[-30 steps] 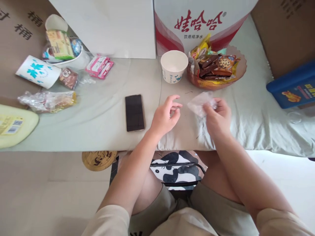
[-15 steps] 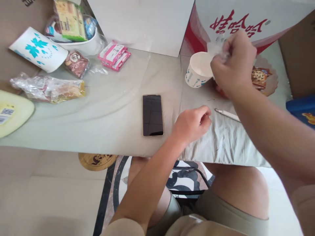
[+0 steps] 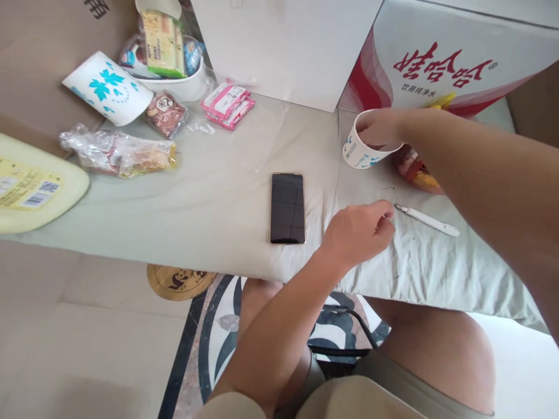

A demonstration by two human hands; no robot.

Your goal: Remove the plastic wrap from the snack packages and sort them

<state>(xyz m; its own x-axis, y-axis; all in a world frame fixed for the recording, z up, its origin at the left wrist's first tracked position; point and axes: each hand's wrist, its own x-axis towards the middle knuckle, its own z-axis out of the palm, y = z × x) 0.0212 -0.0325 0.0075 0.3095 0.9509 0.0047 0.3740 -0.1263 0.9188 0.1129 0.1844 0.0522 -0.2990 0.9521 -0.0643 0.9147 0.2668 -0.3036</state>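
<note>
娃哈哈 is printed in red, with an ®, above a smaller 饮用纯净水 on the white-and-red carton [image 3: 439, 58], while a square code and a barcode are shown on the pale yellow container [image 3: 37, 189].

Beige floor tiles [image 3: 102, 349] meet a dark-and-white patterned section [image 3: 218, 331] below the cloth-covered table [image 3: 218, 215].
</note>
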